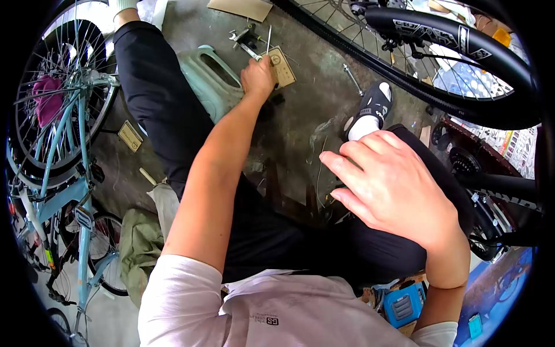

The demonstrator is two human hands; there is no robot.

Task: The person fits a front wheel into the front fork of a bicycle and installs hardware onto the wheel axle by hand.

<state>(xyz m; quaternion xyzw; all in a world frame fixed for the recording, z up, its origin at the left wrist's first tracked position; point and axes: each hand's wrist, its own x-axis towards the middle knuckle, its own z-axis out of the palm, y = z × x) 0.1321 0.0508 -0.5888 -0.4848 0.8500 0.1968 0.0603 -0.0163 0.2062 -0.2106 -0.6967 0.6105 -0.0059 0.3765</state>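
Observation:
My left hand (258,79) reaches down to the floor, its fingers closed around the lower end of a silver wrench (247,50). A thin metal rod (269,38), perhaps a screwdriver shaft, stands out just above the fingers. Close by lie a small dark tool (250,33) and a brown cardboard piece (282,67). To the left of this hand is a pale green plastic stool (199,72) with an opening. Over my right knee hovers my right hand (399,188), fingers apart and nothing in them.
A light blue bicycle (82,136) is at the left, with a purple cloth (47,99) among its spokes. A black bicycle wheel (399,87) takes up the upper right. A long bolt-like metal part (352,80) lies near my foot. A blue case (403,305) is at the lower right.

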